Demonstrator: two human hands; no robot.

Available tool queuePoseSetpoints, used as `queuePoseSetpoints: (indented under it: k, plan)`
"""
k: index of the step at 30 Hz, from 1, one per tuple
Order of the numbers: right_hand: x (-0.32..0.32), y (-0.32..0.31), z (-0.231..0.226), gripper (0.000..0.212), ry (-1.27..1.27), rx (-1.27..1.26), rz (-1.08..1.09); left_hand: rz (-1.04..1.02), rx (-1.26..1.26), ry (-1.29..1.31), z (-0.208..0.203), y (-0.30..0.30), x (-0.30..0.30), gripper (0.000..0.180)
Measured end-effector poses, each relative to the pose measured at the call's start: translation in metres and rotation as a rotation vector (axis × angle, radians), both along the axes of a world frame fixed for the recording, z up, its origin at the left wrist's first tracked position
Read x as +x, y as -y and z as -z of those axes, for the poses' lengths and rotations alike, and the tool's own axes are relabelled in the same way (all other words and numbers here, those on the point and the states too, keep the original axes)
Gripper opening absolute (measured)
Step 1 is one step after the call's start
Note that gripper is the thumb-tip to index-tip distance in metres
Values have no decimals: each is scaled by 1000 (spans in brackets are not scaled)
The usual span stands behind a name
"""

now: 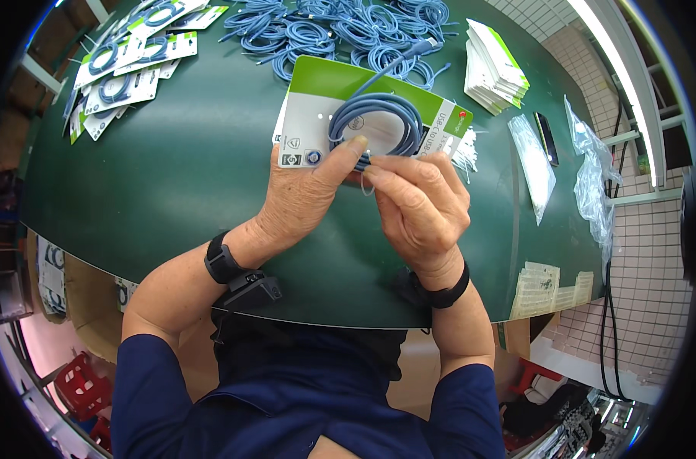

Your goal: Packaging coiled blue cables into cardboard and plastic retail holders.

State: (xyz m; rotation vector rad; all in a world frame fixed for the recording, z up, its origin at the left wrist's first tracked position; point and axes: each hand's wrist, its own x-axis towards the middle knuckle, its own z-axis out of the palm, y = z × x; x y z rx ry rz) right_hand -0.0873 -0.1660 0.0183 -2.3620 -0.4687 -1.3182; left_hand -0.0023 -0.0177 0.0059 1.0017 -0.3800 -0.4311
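Observation:
A green and white backing card (pixel 298 115) is held up over the table, with a coiled blue cable (pixel 415 126) lying against its front. My left hand (pixel 302 187) grips the card's lower left part, its thumb pressing the bottom of the coil and its other fingers hidden behind. At the card's lower edge my right hand (pixel 424 199) pinches a thin, pale cable tie (pixel 365 186), which loops down between the hands. The fingertips partly cover where the tie meets the card and coil. One plug end of the cable sticks out past the card's top edge.
Loose coiled blue cables (pixel 309 34) are heaped at the far side of the green table (pixel 172 199). Carded cables (pixel 133 84) are piled far left. To the right are stacked cards (pixel 493 69), pale ties (pixel 469 153), a plastic bag (pixel 533 164) and a dark slim object (pixel 547 138).

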Motion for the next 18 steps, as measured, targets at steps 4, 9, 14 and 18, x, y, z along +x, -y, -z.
queuePoseSetpoints:
  k: [4, 9, 14, 18]
  plan:
    - [4, 2, -6, 25, -60, 89, -6, -31, 167, 199, 17, -5, 6, 27]
    - [10, 1, -1, 21, -83, 145, 59, -53, 218, 338, 25, 0, 10, 25]
    - [5, 7, 3, 20, -64, -10, 75, 15, 46, 137, 20, 5, 9, 27]
    - [6, 9, 2, 20, -49, -57, 48, 14, 54, 136, 22, 7, 13, 29]
